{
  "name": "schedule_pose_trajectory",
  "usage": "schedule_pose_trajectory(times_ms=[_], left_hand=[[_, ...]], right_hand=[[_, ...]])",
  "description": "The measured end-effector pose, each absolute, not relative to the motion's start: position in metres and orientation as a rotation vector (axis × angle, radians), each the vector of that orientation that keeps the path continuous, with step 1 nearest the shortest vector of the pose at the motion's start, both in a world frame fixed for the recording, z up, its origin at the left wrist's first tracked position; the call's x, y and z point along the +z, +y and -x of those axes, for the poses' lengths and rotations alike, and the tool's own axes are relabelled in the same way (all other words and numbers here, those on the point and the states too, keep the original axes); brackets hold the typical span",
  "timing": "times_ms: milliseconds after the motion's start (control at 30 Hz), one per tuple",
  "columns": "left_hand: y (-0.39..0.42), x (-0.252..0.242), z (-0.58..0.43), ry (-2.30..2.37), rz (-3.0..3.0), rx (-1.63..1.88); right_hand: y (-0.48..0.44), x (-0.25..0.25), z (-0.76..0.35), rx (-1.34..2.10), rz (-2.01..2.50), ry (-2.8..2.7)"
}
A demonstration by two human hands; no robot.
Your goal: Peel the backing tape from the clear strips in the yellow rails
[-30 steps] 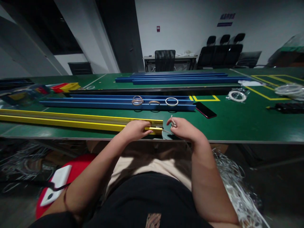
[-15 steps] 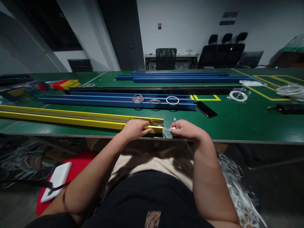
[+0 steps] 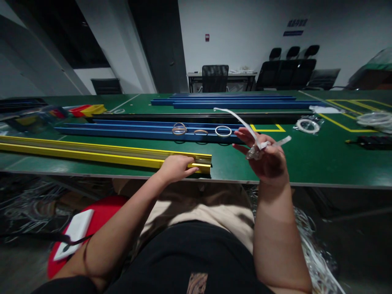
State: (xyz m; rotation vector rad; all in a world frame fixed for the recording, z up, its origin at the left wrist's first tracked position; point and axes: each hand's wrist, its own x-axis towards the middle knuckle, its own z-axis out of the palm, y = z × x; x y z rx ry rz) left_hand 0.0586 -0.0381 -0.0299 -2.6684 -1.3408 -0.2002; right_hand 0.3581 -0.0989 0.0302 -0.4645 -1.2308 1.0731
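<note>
A long yellow rail (image 3: 101, 153) lies along the near edge of the green table (image 3: 321, 163). My left hand (image 3: 176, 166) rests on the rail's right end, fingers curled over it. Raised to the right of that end, my right hand (image 3: 266, 157) pinches a thin clear plastic strip (image 3: 241, 120). The strip arcs up and to the left from my fingers, and a short tail sticks out to the right.
Blue rails (image 3: 147, 130) lie behind the yellow one with three rings (image 3: 223, 131) on them. More blue rails (image 3: 235, 102) sit farther back. A dark phone (image 3: 249, 139) is partly hidden by my right hand. Tape rolls (image 3: 306, 123) lie at right, shredded strips (image 3: 315, 253) on the floor.
My right hand has lifted up and to the right, away from the rail's end, drawing the clear strip with it. My left hand has stayed on the rail.
</note>
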Motion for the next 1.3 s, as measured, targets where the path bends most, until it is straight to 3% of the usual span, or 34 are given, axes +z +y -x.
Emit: schedule_pose_trajectory(times_ms=[333,533,767,1133,1300], left_hand=[[-0.043,-0.025,-0.06,-1.356,2.829,-0.433],[-0.044,-0.016,-0.062,-1.398,3.258,-1.231],[-0.07,-0.005,-0.089,-1.394,3.201,-1.938],[-0.093,-0.004,-0.106,-1.408,2.865,-1.669],[-0.093,-0.01,-0.105,-1.362,2.872,-1.628]], right_hand=[[-0.082,0.011,-0.342,1.165,0.776,-1.447],[-0.079,0.004,-0.326,1.035,0.901,-1.632],[-0.08,0.003,-0.316,0.898,1.102,-1.925],[-0.077,-0.005,-0.302,0.618,0.976,-1.916],[-0.08,0.004,-0.305,0.601,1.125,-1.853]])
